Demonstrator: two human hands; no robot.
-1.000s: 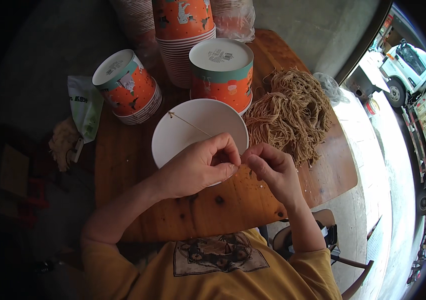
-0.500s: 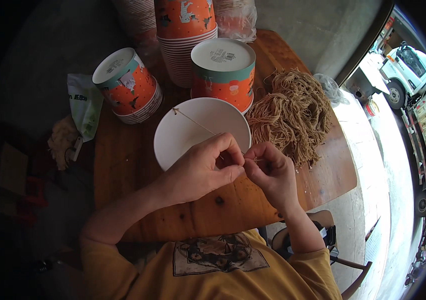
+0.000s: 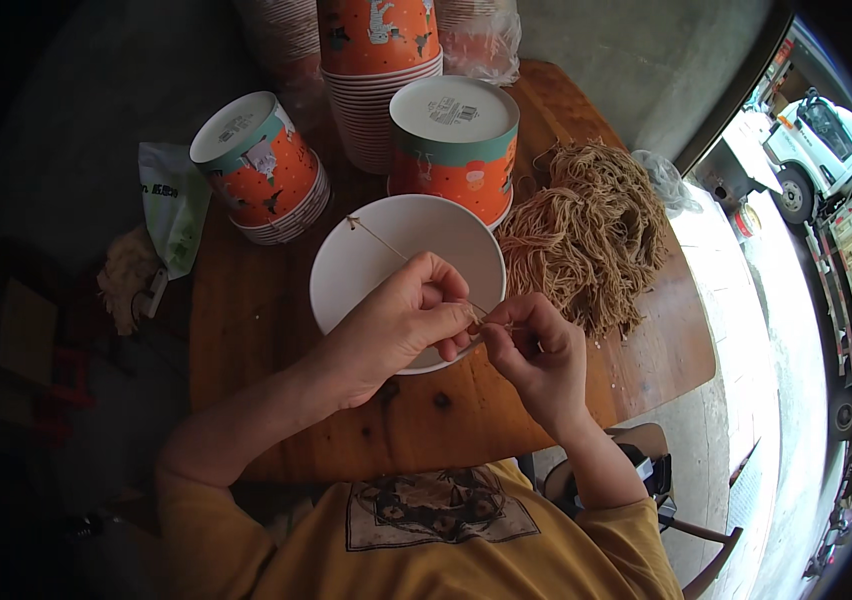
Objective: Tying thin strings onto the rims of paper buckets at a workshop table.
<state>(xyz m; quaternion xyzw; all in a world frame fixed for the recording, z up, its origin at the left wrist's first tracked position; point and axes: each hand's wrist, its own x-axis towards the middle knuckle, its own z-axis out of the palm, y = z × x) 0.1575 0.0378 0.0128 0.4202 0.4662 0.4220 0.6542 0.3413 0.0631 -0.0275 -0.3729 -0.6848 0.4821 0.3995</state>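
Observation:
A white-lined paper bucket (image 3: 346,275) stands with its mouth toward me in the middle of the table. From a knot at its far left rim, a thin tan cord (image 3: 378,239) runs across the opening to my hands. My left hand (image 3: 416,310) pinches the cord over the bucket's near right rim. Close beside it, my right hand (image 3: 543,355) pinches the cord's end, its fingertips almost touching the left ones. A small loop shows between the fingertips; its exact shape is too fine to make out. A heap of tan cords (image 3: 596,235) lies just right of the bucket.
Upturned orange-and-green buckets (image 3: 454,140) stand behind, with a shorter stack (image 3: 261,170) at left and a tall stack (image 3: 378,100) at back. A white-green bag (image 3: 174,205) sits by the wooden table's (image 3: 266,390) left edge. A truck (image 3: 821,130) is outside at right.
My left hand's fingers have shifted slightly left and loosened apart from the right fingertips, showing a bit of cord between them. The view has moved a little, shifting everything slightly right.

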